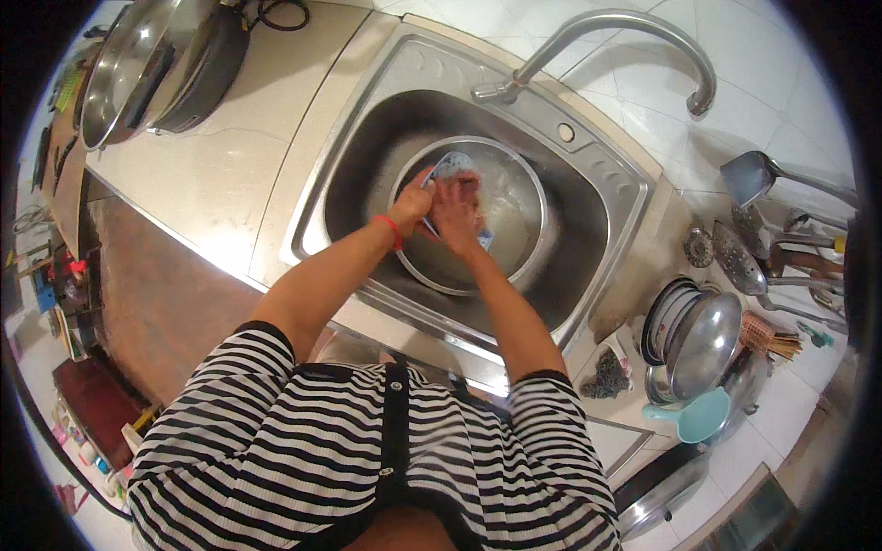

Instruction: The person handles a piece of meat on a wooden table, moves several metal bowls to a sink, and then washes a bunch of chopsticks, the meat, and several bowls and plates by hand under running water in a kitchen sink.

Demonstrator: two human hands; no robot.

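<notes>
A round metal basin (539, 200) sits inside the stainless steel sink (386, 55), with cloudy water in it. Over the basin's left part, my left hand (415, 201) grips the edge of a blue-and-white patterned dish (451, 165), which is tilted. My right hand (456, 210) lies against the dish's inner face, its fingers blurred; whether it holds something there cannot be told. The dish's lower edge shows beside my right wrist. A curved metal faucet (613, 19) stands behind the sink, its spout turned to the right, away from the basin.
Metal pans (213, 76) stand on the left counter. Right of the sink are a dark scouring pad (608, 374), stacked metal bowls (706, 344), a turquoise dipper (703, 415) and a basket of chopsticks (761, 332). A spatula (747, 178) and several ladles hang at the far right.
</notes>
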